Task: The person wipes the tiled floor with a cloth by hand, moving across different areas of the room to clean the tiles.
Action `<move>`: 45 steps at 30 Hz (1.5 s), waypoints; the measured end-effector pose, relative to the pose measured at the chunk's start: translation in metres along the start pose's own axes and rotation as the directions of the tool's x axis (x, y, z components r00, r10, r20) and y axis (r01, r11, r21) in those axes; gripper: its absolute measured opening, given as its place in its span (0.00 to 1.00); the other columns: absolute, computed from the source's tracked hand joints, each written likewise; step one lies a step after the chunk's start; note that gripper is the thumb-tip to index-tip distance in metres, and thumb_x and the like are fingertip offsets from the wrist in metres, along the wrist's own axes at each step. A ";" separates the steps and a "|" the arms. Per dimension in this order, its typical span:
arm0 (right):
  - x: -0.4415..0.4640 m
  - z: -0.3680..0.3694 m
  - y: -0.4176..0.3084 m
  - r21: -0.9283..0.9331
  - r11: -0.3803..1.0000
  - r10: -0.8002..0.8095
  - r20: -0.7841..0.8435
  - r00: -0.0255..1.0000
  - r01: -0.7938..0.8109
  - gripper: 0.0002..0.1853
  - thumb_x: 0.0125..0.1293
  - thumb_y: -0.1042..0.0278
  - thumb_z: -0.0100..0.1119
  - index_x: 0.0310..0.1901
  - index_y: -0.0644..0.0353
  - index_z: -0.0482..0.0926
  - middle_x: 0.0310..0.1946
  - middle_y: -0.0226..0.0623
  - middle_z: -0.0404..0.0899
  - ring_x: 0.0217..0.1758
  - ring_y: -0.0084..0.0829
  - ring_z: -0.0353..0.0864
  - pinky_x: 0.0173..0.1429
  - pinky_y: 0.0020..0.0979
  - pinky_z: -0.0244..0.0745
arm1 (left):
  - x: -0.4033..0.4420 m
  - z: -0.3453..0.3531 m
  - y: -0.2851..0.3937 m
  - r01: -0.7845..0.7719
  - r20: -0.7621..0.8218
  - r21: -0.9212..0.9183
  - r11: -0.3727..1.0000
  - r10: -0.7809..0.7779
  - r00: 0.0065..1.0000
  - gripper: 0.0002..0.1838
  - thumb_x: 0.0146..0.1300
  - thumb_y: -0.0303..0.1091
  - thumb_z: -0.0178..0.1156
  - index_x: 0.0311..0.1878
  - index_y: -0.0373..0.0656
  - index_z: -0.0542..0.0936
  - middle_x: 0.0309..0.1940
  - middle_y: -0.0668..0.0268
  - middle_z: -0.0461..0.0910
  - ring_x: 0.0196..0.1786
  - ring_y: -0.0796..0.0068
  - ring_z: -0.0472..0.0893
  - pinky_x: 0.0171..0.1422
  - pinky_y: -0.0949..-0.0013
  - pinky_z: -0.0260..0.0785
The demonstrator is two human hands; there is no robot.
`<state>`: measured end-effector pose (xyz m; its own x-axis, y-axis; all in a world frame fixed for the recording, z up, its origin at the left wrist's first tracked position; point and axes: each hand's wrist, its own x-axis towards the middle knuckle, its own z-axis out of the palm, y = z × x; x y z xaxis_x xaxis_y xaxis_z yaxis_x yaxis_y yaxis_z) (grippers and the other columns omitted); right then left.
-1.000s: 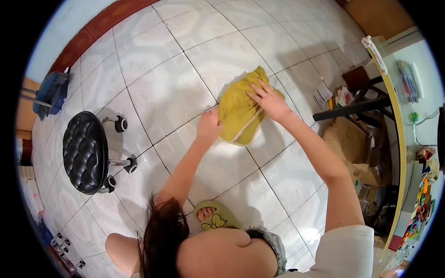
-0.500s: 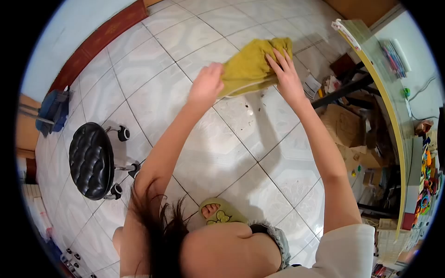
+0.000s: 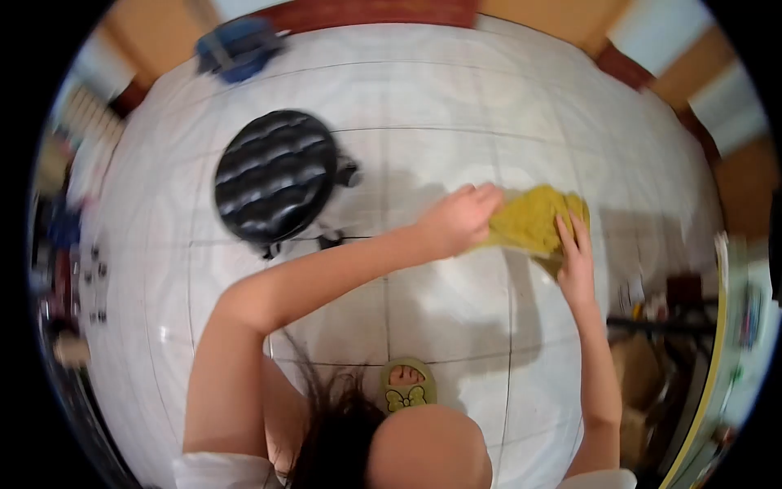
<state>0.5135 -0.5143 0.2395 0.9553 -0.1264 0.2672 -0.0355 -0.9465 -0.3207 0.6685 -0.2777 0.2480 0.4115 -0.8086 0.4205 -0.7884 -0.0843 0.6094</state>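
Observation:
A mustard-yellow cloth (image 3: 529,220) is held up over the tiled floor, bunched at its top and right side. My left hand (image 3: 463,218) is closed in a fist at the cloth's left edge, its fingertips partly hidden. On the cloth's right side, my right hand (image 3: 577,265) grips with its fingers laid over the front and slightly apart; its thumb is hidden. A darker flap hangs down beside the right hand.
A round black tufted stool (image 3: 277,175) on casters stands left of my arms. Behind it, a blue dustpan (image 3: 240,49) is near the wall. At right are a desk edge (image 3: 707,375) and cardboard boxes (image 3: 639,367). My green slipper (image 3: 410,387) is below.
My view has turned to the left, so the stool and dustpan appear higher and farther right. Both hands still hold the cloth, now lower and farther right in view.

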 end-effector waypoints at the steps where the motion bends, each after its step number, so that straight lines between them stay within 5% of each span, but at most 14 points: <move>1: 0.006 0.011 -0.015 0.050 0.999 -0.012 0.071 0.997 0.009 0.42 0.44 0.98 0.43 0.65 0.57 0.69 0.69 0.45 0.60 0.73 0.50 0.55 0.74 0.41 0.56 | -0.019 -0.015 -0.006 0.006 -0.020 0.003 1.000 -0.006 1.000 0.13 0.53 0.23 0.54 0.43 0.38 0.68 0.38 0.55 0.72 0.43 0.52 0.73 0.46 0.57 0.67; 6: 0.041 0.070 -0.122 0.355 0.929 -0.232 0.341 0.911 0.103 0.39 0.48 0.97 0.43 0.65 0.58 0.70 0.68 0.50 0.61 0.71 0.51 0.61 0.71 0.39 0.60 | -0.143 -0.110 -0.005 0.414 0.115 -0.105 0.904 -0.403 0.908 0.13 0.54 0.23 0.53 0.44 0.38 0.67 0.37 0.54 0.72 0.39 0.54 0.74 0.42 0.58 0.66; 9: 0.062 0.098 -0.204 0.515 0.847 -0.434 0.525 0.732 0.132 0.36 0.52 0.94 0.45 0.64 0.58 0.69 0.67 0.51 0.62 0.69 0.51 0.63 0.69 0.38 0.64 | -0.232 -0.165 0.012 0.596 0.122 -0.146 0.789 -0.584 0.803 0.12 0.55 0.23 0.53 0.44 0.38 0.67 0.35 0.57 0.71 0.36 0.61 0.74 0.41 0.61 0.67; 12: 0.072 0.143 -0.295 0.662 0.734 -0.629 0.577 0.522 0.153 0.34 0.54 0.93 0.42 0.65 0.58 0.69 0.67 0.51 0.61 0.70 0.51 0.61 0.68 0.35 0.64 | -0.332 -0.210 0.037 0.763 0.045 -0.172 0.624 -0.768 0.638 0.12 0.56 0.24 0.53 0.44 0.38 0.67 0.35 0.61 0.69 0.34 0.67 0.72 0.40 0.64 0.68; 16: 0.072 0.214 -0.442 0.771 0.521 -0.849 0.427 0.310 0.367 0.31 0.57 0.89 0.46 0.64 0.60 0.69 0.66 0.52 0.61 0.67 0.52 0.64 0.68 0.38 0.63 | -0.470 -0.257 0.082 0.854 -0.181 -0.274 0.442 -0.896 0.405 0.13 0.56 0.24 0.55 0.45 0.39 0.69 0.34 0.64 0.69 0.32 0.71 0.72 0.39 0.68 0.68; 21: 0.049 0.294 -0.649 0.837 0.384 -0.923 0.358 0.139 0.391 0.28 0.60 0.87 0.49 0.63 0.60 0.70 0.66 0.50 0.62 0.68 0.50 0.64 0.68 0.36 0.64 | -0.623 -0.318 0.132 0.884 -0.338 -0.401 0.240 -0.936 0.100 0.12 0.57 0.24 0.56 0.46 0.40 0.73 0.35 0.66 0.69 0.32 0.77 0.71 0.39 0.71 0.69; 24: 0.023 0.368 -0.746 0.865 0.278 -0.958 0.283 0.051 0.417 0.25 0.63 0.79 0.52 0.64 0.58 0.70 0.67 0.46 0.62 0.71 0.51 0.58 0.71 0.42 0.59 | -0.726 -0.336 0.117 0.935 -0.473 -0.339 0.103 -0.878 -0.075 0.15 0.56 0.25 0.59 0.49 0.41 0.76 0.38 0.63 0.74 0.39 0.70 0.75 0.44 0.68 0.70; 25: 0.011 0.382 -0.769 0.787 0.309 -0.942 0.332 0.057 0.534 0.25 0.64 0.75 0.53 0.64 0.57 0.70 0.68 0.45 0.62 0.72 0.52 0.56 0.72 0.44 0.56 | -0.764 -0.331 0.106 1.000 -0.608 0.009 -0.015 -0.794 -0.006 0.23 0.51 0.27 0.62 0.54 0.45 0.76 0.50 0.55 0.74 0.50 0.56 0.75 0.56 0.60 0.70; 28: -0.012 0.426 -0.826 0.572 0.335 -0.902 0.424 0.080 0.749 0.24 0.66 0.66 0.54 0.65 0.53 0.69 0.69 0.42 0.61 0.74 0.53 0.51 0.74 0.51 0.51 | -0.828 -0.292 0.055 0.959 -0.798 0.204 -0.195 -0.601 0.048 0.27 0.51 0.26 0.62 0.58 0.43 0.74 0.59 0.52 0.70 0.60 0.49 0.69 0.65 0.57 0.65; 31: -0.031 0.475 -0.840 0.608 0.312 -0.909 0.414 0.044 0.730 0.26 0.66 0.62 0.54 0.66 0.50 0.68 0.70 0.41 0.61 0.75 0.54 0.50 0.75 0.52 0.48 | -0.851 -0.254 0.007 0.998 -0.794 0.054 -0.043 -0.608 0.017 0.28 0.55 0.27 0.57 0.63 0.40 0.70 0.67 0.54 0.64 0.69 0.51 0.62 0.71 0.56 0.59; 34: -0.047 0.499 -0.851 0.746 0.303 -0.952 0.271 0.145 0.593 0.27 0.66 0.61 0.55 0.67 0.49 0.67 0.69 0.42 0.62 0.74 0.55 0.51 0.75 0.52 0.48 | -0.833 -0.236 -0.003 0.998 -0.785 0.022 -0.056 -0.619 -0.018 0.30 0.60 0.31 0.57 0.66 0.40 0.65 0.70 0.54 0.60 0.73 0.54 0.58 0.75 0.55 0.52; 38: -0.067 0.485 -0.846 0.488 0.338 -0.910 0.389 0.146 0.804 0.31 0.67 0.53 0.54 0.71 0.40 0.60 0.75 0.36 0.48 0.78 0.47 0.42 0.75 0.58 0.41 | -0.829 -0.226 -0.002 0.989 -0.805 -0.147 -0.006 -0.581 -0.123 0.29 0.63 0.34 0.57 0.67 0.41 0.64 0.72 0.55 0.58 0.74 0.56 0.57 0.76 0.54 0.50; 45: -0.050 0.493 -0.853 0.566 0.362 -0.866 0.499 0.041 0.741 0.33 0.67 0.55 0.54 0.72 0.39 0.58 0.77 0.36 0.43 0.79 0.45 0.38 0.75 0.59 0.37 | -0.835 -0.218 -0.010 0.952 -0.837 -0.298 0.072 -0.500 -0.224 0.24 0.61 0.34 0.61 0.59 0.40 0.69 0.65 0.56 0.65 0.68 0.52 0.63 0.74 0.54 0.55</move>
<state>0.6405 0.4454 0.0517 0.2166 0.9622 -0.1648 0.8608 -0.2679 -0.4327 0.4324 0.5252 0.0375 0.6843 0.7106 0.1639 0.4710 -0.6022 0.6446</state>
